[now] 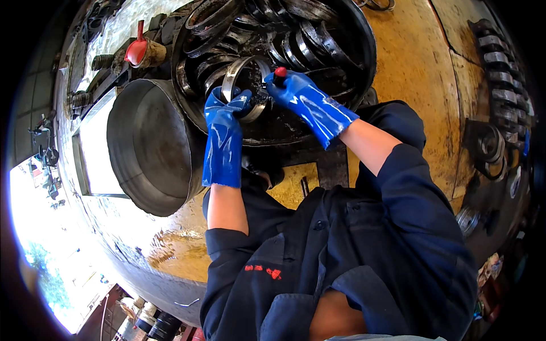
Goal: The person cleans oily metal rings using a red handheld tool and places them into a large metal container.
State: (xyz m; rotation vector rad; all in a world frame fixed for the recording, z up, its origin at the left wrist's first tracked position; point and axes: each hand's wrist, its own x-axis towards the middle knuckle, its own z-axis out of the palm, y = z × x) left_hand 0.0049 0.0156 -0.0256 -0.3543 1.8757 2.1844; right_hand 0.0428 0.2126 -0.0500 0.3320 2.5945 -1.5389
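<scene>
Over the round tub (370, 51), left hand (223, 113) grips 1 metal ring (230, 79) near-left, probably steadying it against the red-handled tool (280, 72) that right hand (294, 92) clasps by the ring's right edge.

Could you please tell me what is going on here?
The blue-gloved left hand holds a metal ring over a round dark tub. The right hand, gloved too, grips a red-ended tool beside that ring; whether they touch is hard to see. More rings lie piled in the tub, and a wide grey vessel is at its left.
</scene>
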